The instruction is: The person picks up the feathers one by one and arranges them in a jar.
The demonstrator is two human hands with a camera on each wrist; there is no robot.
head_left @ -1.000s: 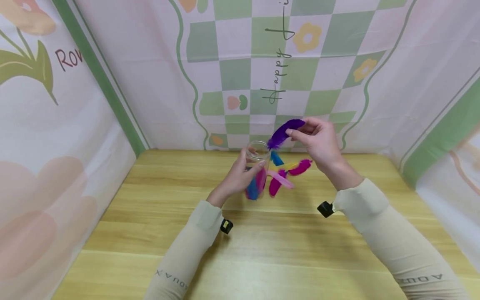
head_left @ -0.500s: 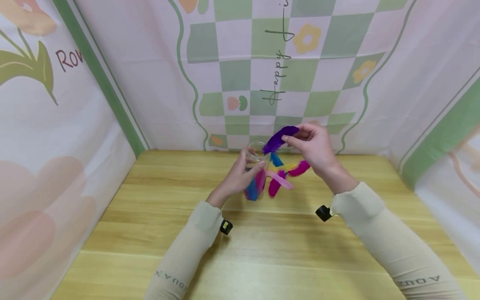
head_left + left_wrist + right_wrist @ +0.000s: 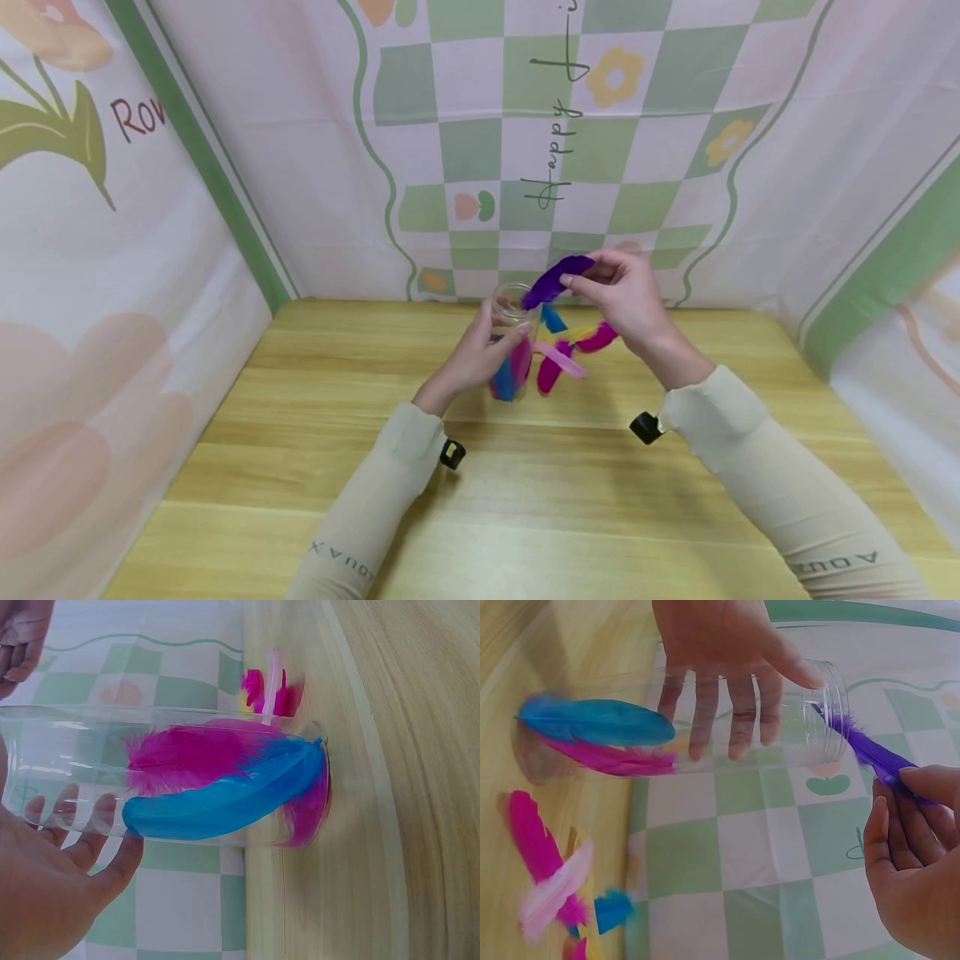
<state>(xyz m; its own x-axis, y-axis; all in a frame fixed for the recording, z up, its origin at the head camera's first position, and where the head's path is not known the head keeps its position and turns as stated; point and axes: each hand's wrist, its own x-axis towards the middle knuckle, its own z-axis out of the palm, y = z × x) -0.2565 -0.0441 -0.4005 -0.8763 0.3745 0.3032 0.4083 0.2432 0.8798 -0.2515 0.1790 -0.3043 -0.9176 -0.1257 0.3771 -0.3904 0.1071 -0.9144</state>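
Note:
A clear jar (image 3: 516, 302) stands near the table's back edge, with blue (image 3: 217, 804) and magenta (image 3: 176, 759) feathers inside its lower part. My left hand (image 3: 482, 346) grips the jar around its side, fingers behind the wall and thumb in front. Between thumb and fingers, my right hand (image 3: 630, 296) pinches a purple feather (image 3: 557, 282) by one end. In the right wrist view the quill tip of that purple feather (image 3: 877, 756) reaches into the jar's open mouth (image 3: 832, 712).
Several loose feathers lie right of the jar on the wooden table (image 3: 480, 500): magenta (image 3: 550, 375), pale pink (image 3: 561, 360), blue (image 3: 553, 318) and yellow ones. A patterned cloth (image 3: 465, 150) hangs directly behind the table.
My right hand has moved left and slightly down, bringing the purple feather's tip from beside the rim into the jar's mouth. The left hand and jar stay in place.

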